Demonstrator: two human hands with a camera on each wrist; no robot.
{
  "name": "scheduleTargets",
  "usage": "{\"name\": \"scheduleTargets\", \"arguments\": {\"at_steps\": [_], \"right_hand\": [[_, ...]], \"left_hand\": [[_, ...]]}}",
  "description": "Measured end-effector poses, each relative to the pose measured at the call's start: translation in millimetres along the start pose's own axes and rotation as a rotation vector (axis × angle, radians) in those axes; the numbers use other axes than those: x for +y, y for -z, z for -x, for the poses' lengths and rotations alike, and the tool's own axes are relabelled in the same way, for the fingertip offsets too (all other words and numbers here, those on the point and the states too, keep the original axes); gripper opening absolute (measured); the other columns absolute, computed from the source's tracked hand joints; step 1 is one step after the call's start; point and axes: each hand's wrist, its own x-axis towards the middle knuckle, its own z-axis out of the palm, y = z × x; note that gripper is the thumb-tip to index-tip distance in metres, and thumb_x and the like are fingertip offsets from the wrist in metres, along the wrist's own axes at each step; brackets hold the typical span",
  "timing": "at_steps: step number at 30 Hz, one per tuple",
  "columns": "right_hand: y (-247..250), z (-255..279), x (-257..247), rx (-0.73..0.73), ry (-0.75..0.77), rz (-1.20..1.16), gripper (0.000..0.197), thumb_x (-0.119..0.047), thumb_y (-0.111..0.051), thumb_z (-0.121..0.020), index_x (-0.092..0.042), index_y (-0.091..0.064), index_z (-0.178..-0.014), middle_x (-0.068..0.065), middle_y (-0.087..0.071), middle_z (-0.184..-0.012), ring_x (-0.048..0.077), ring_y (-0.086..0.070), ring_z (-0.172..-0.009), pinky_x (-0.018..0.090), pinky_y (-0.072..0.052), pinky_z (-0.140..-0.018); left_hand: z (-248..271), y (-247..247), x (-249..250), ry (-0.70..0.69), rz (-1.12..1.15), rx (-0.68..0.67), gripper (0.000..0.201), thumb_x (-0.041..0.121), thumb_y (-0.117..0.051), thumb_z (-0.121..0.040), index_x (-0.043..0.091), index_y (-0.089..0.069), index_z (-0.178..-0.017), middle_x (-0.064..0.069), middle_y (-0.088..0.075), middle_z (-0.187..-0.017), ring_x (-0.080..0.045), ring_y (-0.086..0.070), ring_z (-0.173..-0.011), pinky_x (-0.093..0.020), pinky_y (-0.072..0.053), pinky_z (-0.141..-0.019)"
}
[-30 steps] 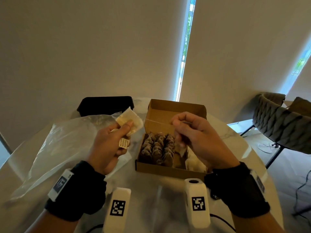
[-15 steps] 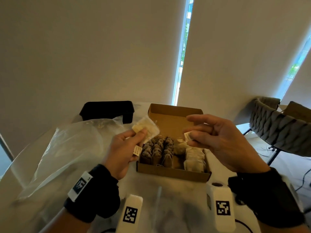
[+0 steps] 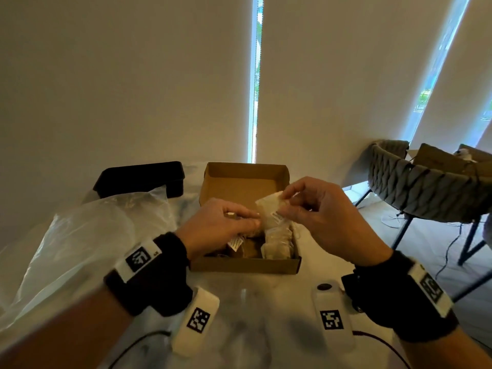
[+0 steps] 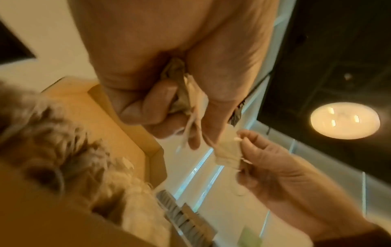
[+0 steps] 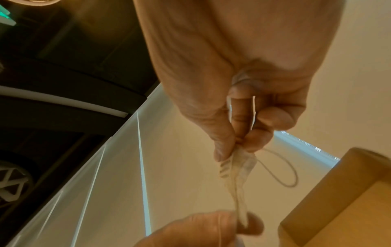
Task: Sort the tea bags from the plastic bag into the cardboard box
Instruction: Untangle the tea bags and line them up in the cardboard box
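Note:
The open cardboard box (image 3: 245,265) stands at the table's middle, with pale tea bags (image 3: 277,245) in its right part. The dark rows on its left are mostly hidden under my left hand (image 3: 253,219). Above the box my right hand (image 3: 282,201) pinches the top of a pale tea bag (image 3: 267,213) between thumb and forefinger (image 5: 224,147). My left hand's fingertips (image 5: 211,225) hold that bag's lower end (image 5: 241,215). The left hand (image 4: 186,130) also grips a crumpled tea bag (image 4: 177,93) in its palm, whose paper tag (image 3: 235,243) hangs below. The clear plastic bag (image 3: 87,235) lies to the left.
A black container (image 3: 138,179) sits behind the plastic bag at the back left. A woven grey chair (image 3: 426,190) stands beyond the table's right edge, with cables on the floor under it. The box lid (image 3: 239,182) stands upright at the back.
My left hand has moved right, over the box, bringing the pale tea bag. My right hand has come in to meet it and now pinches that bag's top.

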Motion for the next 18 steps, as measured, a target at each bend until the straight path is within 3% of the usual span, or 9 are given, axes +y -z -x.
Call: {"name": "scheduleTargets", "arguments": {"at_steps": [2,4,7,10,14,18], "right_hand": [[9,3,7,-0.001,-0.051,0.025,0.021,-0.020,-0.069,-0.084,-0.031,-0.057,-0.097,-0.015,-0.067,-0.079,0.004,-0.066,-0.074,0.012,-0.051,-0.063],[15,5,13,-0.004,-0.081,0.095,0.023,-0.025,-0.068,-0.084,-0.033,-0.056,-0.102,-0.017,-0.067,-0.082,0.005,-0.066,-0.078,0.015,-0.051,-0.071],[17,7,22,-0.009,-0.093,0.159,0.014,-0.023,-0.068,-0.085,-0.032,-0.059,-0.091,-0.022,-0.061,-0.081,0.001,-0.060,-0.080,0.011,-0.044,-0.074],[20,7,32,-0.013,-0.108,0.181,0.013,-0.020,-0.067,-0.086,-0.030,-0.060,-0.081,-0.018,-0.060,-0.078,0.001,-0.058,-0.077,0.008,-0.041,-0.070],[23,5,45,-0.087,-0.123,0.176,0.007,-0.018,-0.063,-0.089,-0.023,-0.062,-0.084,-0.007,-0.063,-0.080,0.009,-0.061,-0.075,0.007,-0.043,-0.067],[17,2,58,-0.198,-0.180,0.123,0.005,-0.022,-0.059,-0.092,-0.024,-0.059,-0.087,-0.001,-0.065,-0.087,0.019,-0.064,-0.079,0.024,-0.057,-0.075]], "left_hand": [[-13,0,7,-0.022,-0.307,-0.127,0.014,0.033,-0.069,-0.084,0.030,-0.072,-0.096,0.017,-0.066,-0.092,-0.004,-0.060,-0.090,-0.018,-0.045,-0.071],[-30,-9,11,0.003,-0.589,-0.233,0.020,0.035,-0.069,-0.084,0.026,-0.072,-0.101,0.013,-0.065,-0.093,-0.005,-0.058,-0.087,-0.018,-0.044,-0.069],[-54,-26,12,0.063,-0.851,-0.313,0.026,0.038,-0.074,-0.078,0.022,-0.071,-0.099,0.005,-0.068,-0.092,-0.011,-0.063,-0.083,-0.025,-0.055,-0.069],[-67,-45,12,0.096,-0.986,-0.363,0.036,0.034,-0.077,-0.076,0.014,-0.066,-0.105,-0.001,-0.069,-0.094,-0.016,-0.066,-0.082,-0.027,-0.057,-0.070],[-74,-55,14,0.100,-1.128,-0.397,0.033,0.032,-0.075,-0.078,0.010,-0.065,-0.101,-0.003,-0.065,-0.087,-0.017,-0.061,-0.075,-0.021,-0.047,-0.054],[-78,-60,1,0.097,-1.118,-0.365,0.033,0.027,-0.072,-0.081,0.009,-0.064,-0.107,-0.006,-0.068,-0.106,-0.020,-0.065,-0.098,-0.023,-0.045,-0.070]]}}
